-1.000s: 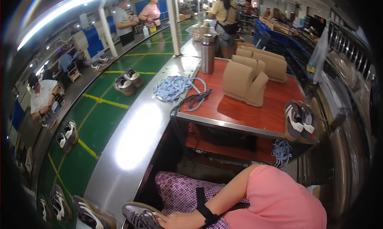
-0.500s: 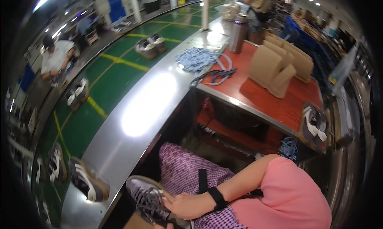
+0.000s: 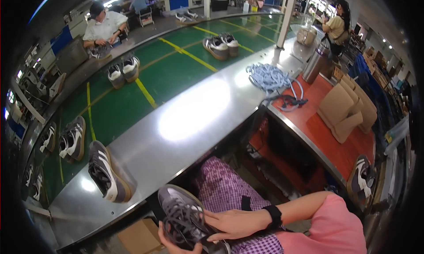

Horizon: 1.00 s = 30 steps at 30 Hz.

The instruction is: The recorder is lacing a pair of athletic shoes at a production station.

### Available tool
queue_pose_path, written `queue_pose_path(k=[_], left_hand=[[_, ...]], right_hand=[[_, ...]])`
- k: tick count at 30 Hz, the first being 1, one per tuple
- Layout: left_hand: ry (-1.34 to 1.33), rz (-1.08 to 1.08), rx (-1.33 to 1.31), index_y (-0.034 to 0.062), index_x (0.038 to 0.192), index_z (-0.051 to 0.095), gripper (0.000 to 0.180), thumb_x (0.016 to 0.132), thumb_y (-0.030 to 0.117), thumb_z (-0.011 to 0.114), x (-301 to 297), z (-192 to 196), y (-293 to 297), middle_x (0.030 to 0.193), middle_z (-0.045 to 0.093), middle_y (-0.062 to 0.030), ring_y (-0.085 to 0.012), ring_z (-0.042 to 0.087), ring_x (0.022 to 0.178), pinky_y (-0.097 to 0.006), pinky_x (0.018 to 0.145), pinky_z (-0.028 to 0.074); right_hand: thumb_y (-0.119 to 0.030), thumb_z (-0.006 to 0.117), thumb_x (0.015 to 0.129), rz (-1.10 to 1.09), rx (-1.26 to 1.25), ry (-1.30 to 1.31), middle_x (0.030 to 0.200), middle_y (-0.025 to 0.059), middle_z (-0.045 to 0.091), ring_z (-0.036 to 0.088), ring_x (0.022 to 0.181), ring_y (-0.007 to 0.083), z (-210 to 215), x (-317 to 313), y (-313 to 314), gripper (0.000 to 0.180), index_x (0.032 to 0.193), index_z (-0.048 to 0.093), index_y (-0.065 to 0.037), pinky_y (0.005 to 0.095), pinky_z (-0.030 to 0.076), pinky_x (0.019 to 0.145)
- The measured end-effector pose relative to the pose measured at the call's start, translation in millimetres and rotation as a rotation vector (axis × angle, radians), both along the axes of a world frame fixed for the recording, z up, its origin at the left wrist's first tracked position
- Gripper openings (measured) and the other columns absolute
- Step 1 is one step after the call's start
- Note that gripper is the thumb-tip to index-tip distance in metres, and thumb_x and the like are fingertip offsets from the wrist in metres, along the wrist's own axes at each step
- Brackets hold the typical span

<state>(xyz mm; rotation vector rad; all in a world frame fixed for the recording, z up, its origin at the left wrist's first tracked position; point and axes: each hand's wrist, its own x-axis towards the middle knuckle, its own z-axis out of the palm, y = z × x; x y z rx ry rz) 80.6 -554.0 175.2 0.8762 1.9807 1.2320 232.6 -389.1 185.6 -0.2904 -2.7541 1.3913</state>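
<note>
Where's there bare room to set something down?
The steel ledge is bare between the lone shoe and the blue laces. The red tabletop has a bare strip between the dark laces and the brown folded pieces. Crowded beside the purple checked cloth: left hand and right hand are on a grey shoe.

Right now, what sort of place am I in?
Probably a shoe factory: sneakers stand along a green, yellow-striped belt, and a heap of blue laces lies on the metal ledge beside it.
</note>
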Motion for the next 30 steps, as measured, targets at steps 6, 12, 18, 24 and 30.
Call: queue_pose_path(k=[6,12,18,24,30], left_hand=[[0.416,-0.043,0.102,0.0006,0.146,0.02,0.11,0.06,0.028,0.083,-16,16,-5,0.146,0.029,-0.0244,-0.0404,0.027,0.137,-0.05,0.113,0.023],[0.648,-0.156,0.192,0.0005,0.128,0.044,0.078,0.066,0.033,0.08,-23,55,32,0.127,0.047,-0.0221,-0.0366,0.044,0.122,-0.048,0.103,0.034],[0.457,-0.532,-0.029,0.0004,0.123,0.058,0.062,0.071,0.024,0.08,-49,46,34,0.134,0.052,-0.0191,-0.0425,0.041,0.131,-0.046,0.105,0.038],[0.132,-0.361,-0.124,0.0013,0.106,0.066,0.027,0.081,0.012,0.072,-51,70,6,0.111,0.065,-0.0145,-0.0288,0.065,0.099,-0.035,0.083,0.053],[0.115,-0.04,-0.088,-0.0004,0.09,0.066,0.012,0.083,0.007,0.072,-54,33,24,0.079,0.063,-0.0069,-0.0168,0.066,0.066,-0.026,0.06,0.053]], right_hand=[[-0.034,0.051,0.098,-0.195,-0.323,-0.237,0.112,0.0237,0.057,0.062,0.093,0.0392,1,-9,37,0.043,0.128,0.045,-0.004,0.0417,0.05,0.08],[-0.033,0.052,0.098,-0.249,-0.165,0.261,0.121,0.0251,0.051,0.051,0.113,0.0392,-24,-51,27,0.053,0.134,0.039,0.004,0.0436,0.042,0.097],[-0.023,0.066,0.088,-0.001,0.037,0.216,0.124,0.0243,0.051,0.049,0.117,0.04,23,-32,25,0.039,0.116,0.057,0.003,0.0433,0.043,0.099],[-0.016,0.068,0.086,0.057,-0.031,0.209,0.106,0.017,0.061,0.064,0.093,0.0291,48,-11,22,0.019,0.092,0.06,0.001,0.034,0.053,0.078],[-0.013,0.063,0.091,-0.316,-0.446,-0.299,0.074,0.0141,0.063,0.065,0.06,0.0169,31,-53,34,0.018,0.101,0.056,-0.001,0.0283,0.045,0.05]])
